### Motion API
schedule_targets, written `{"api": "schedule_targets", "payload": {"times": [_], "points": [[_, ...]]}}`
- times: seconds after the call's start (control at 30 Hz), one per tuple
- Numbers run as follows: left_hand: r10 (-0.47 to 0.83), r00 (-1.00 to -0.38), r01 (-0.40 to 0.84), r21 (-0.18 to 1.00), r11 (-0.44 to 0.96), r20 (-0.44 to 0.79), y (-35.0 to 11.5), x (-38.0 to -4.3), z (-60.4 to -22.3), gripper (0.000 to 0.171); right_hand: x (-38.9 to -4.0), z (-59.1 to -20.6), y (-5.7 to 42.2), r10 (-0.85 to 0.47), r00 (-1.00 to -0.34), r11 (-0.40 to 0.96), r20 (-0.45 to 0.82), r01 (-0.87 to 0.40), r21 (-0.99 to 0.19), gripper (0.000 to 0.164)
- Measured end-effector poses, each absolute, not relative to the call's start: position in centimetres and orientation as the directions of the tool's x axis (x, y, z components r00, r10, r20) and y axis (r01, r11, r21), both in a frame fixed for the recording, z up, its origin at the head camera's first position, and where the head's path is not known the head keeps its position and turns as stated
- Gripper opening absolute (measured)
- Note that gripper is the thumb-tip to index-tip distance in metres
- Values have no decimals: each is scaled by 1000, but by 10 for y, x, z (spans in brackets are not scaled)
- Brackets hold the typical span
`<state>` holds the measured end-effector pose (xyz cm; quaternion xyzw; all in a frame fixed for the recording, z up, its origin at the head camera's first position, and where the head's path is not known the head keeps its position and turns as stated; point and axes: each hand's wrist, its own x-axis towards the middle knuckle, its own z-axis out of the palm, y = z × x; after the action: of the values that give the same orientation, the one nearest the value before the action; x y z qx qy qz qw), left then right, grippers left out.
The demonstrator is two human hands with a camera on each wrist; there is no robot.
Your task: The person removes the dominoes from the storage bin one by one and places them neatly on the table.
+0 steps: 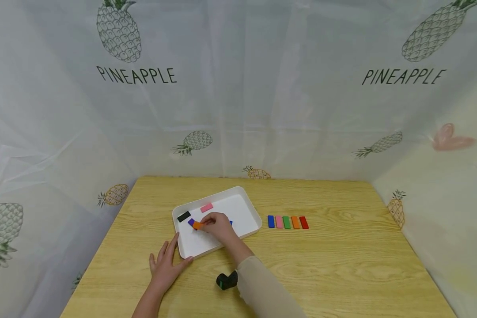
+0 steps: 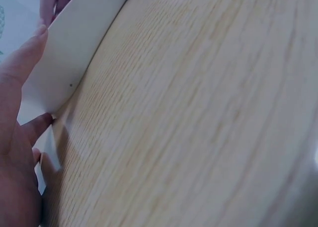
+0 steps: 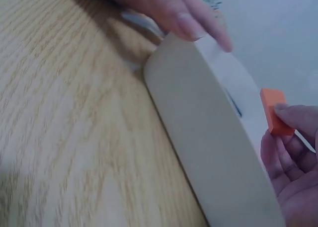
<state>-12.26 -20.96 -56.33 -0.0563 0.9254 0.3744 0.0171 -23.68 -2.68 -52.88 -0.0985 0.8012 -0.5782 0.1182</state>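
5-block row (image 1: 287, 222) out, black block (image 1: 184, 216) etc. left in tray (image 1: 240, 210); R hand (image 1: 219, 227) pinches orange block (image 1: 197, 225), L hand (image 1: 165, 268) splayed against tray.

Beneath the left hand (image 1: 164, 268) and right hand (image 1: 218, 228) we see a yellow wood-grain tabletop (image 1: 342, 251). Beyond them we face a whitish sheet (image 1: 258, 106) printed with grey-green pineapples (image 1: 119, 34) and dark capital lettering (image 1: 137, 75); far right of them, a pink heart-shaped print (image 1: 451, 141).
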Motion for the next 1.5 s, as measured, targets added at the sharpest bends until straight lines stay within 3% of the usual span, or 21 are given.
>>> {"api": "schedule_targets", "payload": {"times": [0.3, 0.6, 0.77, 1.03, 1.27, 1.5], "points": [[-98, -993, -114, 693, 712, -63, -212, -121, -565, 93, -229, -518, -10, -314, -948, 140, -58, 14, -990, 9], [-101, -992, -122, 692, 712, -71, -215, -123, -567, 94, -220, -514, 11, -281, -959, 27, -21, 14, -1000, 31], [-98, -992, -124, 692, 712, -77, -215, -123, -566, 94, -211, -505, 27, -288, -958, 21, 0, -7, -1000, 41], [-93, -994, -105, 696, 710, -56, -215, -123, -567, 93, -205, -512, 48, -250, -968, 50, -17, 5, -999, 41], [-87, -995, -91, 700, 708, -41, -213, -124, -568, 93, -199, -521, 68, -196, -981, -9, -6, 7, -1000, 39], [-83, -995, -93, 693, 715, -47, -212, -125, -568, 94, -192, -526, 89, -125, -992, 68, 5, -13, -998, 44]]}}
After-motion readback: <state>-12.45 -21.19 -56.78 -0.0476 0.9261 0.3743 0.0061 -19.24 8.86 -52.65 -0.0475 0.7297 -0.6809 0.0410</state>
